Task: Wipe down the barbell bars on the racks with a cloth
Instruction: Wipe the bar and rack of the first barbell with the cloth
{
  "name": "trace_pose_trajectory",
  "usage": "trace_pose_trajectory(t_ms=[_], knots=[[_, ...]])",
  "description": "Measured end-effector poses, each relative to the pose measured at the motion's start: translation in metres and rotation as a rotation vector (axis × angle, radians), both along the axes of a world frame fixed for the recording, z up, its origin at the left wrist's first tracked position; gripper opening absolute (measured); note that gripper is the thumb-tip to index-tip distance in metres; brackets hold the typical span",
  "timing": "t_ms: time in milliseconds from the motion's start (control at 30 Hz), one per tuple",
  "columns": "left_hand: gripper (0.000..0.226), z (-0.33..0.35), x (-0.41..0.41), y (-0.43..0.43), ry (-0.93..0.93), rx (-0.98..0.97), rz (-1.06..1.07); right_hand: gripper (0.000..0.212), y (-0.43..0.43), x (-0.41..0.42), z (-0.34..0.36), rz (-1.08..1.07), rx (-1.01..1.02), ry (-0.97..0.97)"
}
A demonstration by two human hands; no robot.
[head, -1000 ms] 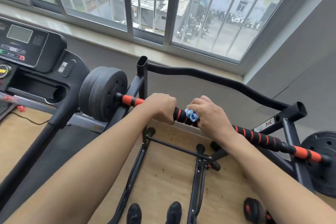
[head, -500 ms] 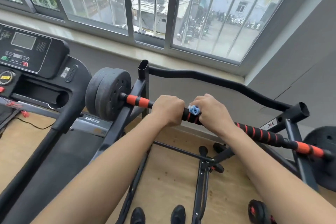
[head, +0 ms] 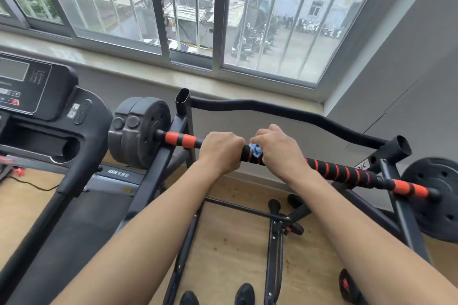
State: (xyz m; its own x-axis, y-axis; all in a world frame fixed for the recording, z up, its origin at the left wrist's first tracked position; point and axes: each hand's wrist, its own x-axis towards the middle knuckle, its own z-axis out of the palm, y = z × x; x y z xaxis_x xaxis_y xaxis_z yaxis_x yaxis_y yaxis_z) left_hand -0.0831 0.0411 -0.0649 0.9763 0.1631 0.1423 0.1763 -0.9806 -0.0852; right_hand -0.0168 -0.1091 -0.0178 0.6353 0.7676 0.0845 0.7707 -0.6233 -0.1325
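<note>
Black foam-sleeved barbell bar (head: 342,172) with orange bands lies across the black steel rack (head: 183,111). The left hand (head: 220,152) wraps it bare; the right hand (head: 281,153) clamps a bunched pale-blue cloth (head: 256,151) against it. Risk: the bar rolling under the rub, or the small wad slipping out.

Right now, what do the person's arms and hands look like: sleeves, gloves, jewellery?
Left hand and right hand are bare: no gloves, rings or watch visible. Left forearm and right forearm are bare too; no sleeve shows within the frame.
</note>
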Motion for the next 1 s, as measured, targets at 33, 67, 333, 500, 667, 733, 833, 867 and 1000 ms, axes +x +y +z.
trace_pose_trajectory(t_ms=[33,67,333,500,667,733,833,867,1000], knots=[[0.009,0.004,0.004,0.002,0.042,-0.018,0.003,0.030,0.000,0.000,0.000,0.009,-0.010,-0.013],[0.010,0.007,0.008,0.004,0.088,-0.041,-0.007,0.029,0.001,0.000,0.000,0.020,-0.022,-0.027],[0.013,0.002,0.017,0.020,-0.030,-0.007,-0.155,0.026,-0.001,0.002,0.004,0.035,-0.029,-0.108],[0.010,-0.018,0.014,0.000,-0.149,0.003,-0.030,0.017,0.002,-0.005,0.000,-0.014,-0.001,-0.139],[0.010,0.014,0.042,0.016,0.246,-0.100,-0.038,0.012,0.012,-0.009,0.000,-0.006,-0.032,-0.204],[0.014,0.024,0.051,0.019,0.477,-0.240,-0.046,0.012,0.013,-0.010,0.002,0.006,-0.051,-0.208],[0.017,0.034,0.056,0.025,0.501,-0.371,-0.072,0.014,0.006,-0.006,0.004,0.036,-0.070,-0.207],[0.020,0.032,0.053,0.028,0.396,-0.312,-0.106,0.016,0.003,-0.004,0.005,0.036,-0.063,-0.197],[0.016,-0.012,0.026,0.018,-0.114,0.084,-0.139,0.014,0.007,0.002,0.007,-0.006,-0.031,-0.144]])
